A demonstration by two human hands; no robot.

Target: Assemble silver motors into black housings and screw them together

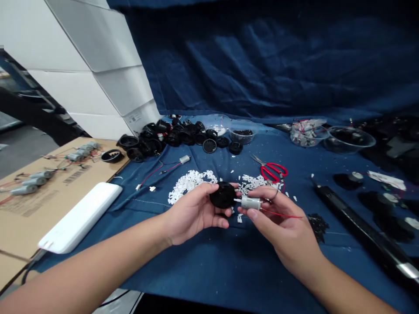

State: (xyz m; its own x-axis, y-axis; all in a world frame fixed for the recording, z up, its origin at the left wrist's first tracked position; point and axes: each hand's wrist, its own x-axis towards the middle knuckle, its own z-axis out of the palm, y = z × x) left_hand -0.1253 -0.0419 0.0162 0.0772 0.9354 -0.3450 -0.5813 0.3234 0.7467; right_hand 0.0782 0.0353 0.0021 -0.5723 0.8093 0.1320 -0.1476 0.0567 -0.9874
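Observation:
My left hand (pixel 193 213) grips a round black plastic part (pixel 222 195) between thumb and fingers, just above the blue cloth. My right hand (pixel 278 220) pinches a small silver motor (pixel 250 203) with red and black wires trailing to the right. The motor's shaft points left at the black part and the two nearly touch. Below and behind the hands lie heaps of small white plastic bits (pixel 191 181).
A pile of black round parts (pixel 163 136) sits at the back left, with clear bowls (pixel 242 131) and red-handled scissors (pixel 273 170) further right. A loose wired motor (pixel 184 159), a white flat device (pixel 81 216), cardboard with several motors (pixel 36 183) and a long black bar (pixel 363 231) surround the hands.

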